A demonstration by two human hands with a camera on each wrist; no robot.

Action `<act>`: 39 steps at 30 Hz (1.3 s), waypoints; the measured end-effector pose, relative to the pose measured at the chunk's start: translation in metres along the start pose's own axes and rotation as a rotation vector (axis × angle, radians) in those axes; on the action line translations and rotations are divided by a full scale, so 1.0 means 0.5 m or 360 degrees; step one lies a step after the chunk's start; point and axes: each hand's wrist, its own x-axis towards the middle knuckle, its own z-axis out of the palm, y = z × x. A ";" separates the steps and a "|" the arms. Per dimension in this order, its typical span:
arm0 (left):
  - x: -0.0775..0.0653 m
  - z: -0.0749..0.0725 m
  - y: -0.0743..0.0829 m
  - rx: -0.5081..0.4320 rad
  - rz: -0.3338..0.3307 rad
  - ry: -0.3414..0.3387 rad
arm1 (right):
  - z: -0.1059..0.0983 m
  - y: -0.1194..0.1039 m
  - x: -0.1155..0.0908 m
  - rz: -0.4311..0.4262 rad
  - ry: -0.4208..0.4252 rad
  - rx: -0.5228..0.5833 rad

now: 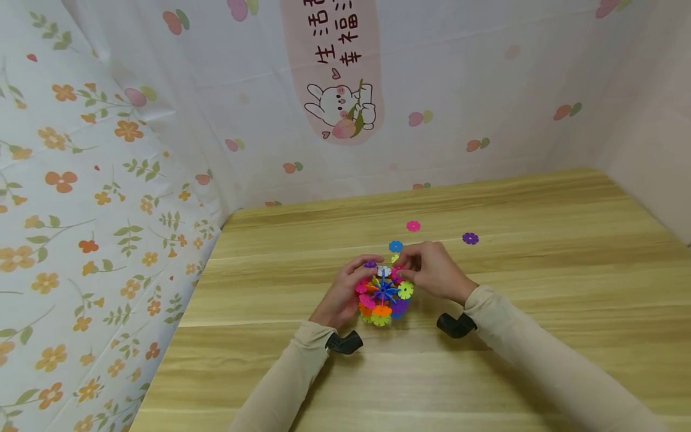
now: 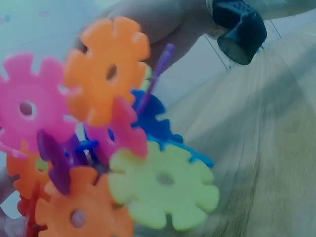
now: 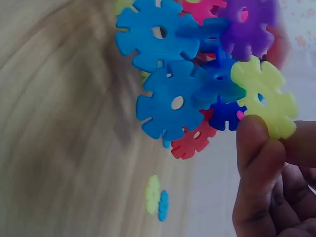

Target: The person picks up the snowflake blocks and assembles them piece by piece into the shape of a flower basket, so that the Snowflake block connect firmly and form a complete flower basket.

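A ball-like cluster of interlocking flower-shaped plastic discs point(image 1: 382, 290) is held just above the table in the head view. My left hand point(image 1: 345, 291) grips it from the left, fingers over its upper edge. At its upper right, my right hand point(image 1: 434, 270) pinches a disc between thumb and fingertips; pink shows there in the head view. From the right wrist, the right fingertips point(image 3: 253, 136) meet the edge of a yellow disc point(image 3: 264, 94), with blue discs point(image 3: 173, 101) beside it. The left wrist view shows orange point(image 2: 111, 71), pink and yellow-green discs of the cluster; the left fingertips are hidden there.
Loose discs lie on the wooden table point(image 1: 259, 372) beyond the hands: pink point(image 1: 413, 225), blue point(image 1: 396, 246), yellow point(image 1: 395, 258) and purple point(image 1: 470, 238). Patterned cloth point(image 1: 459, 90) hangs behind the table and at its left. Black wrist devices point(image 1: 456, 326) sit below both wrists.
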 end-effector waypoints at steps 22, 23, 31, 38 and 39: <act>-0.024 -0.050 0.002 -0.0073 -0.0029 -0.0149 | 0.019 0.002 0.007 0.0113 -0.0020 0.0222; -0.023 -0.051 0.003 -0.0088 0.0003 -0.0156 | 0.018 0.000 0.008 0.0138 -0.0009 0.0258; -0.025 -0.064 0.001 -0.0012 0.0116 -0.0160 | 0.012 0.001 0.026 0.0155 -0.0160 0.0364; -0.038 -0.076 -0.001 0.0053 -0.0029 -0.0183 | -0.004 0.050 0.061 0.0203 -0.0148 0.0095; -0.040 -0.076 -0.002 0.0062 -0.0045 -0.0195 | -0.005 0.056 0.066 0.0194 -0.0147 0.0021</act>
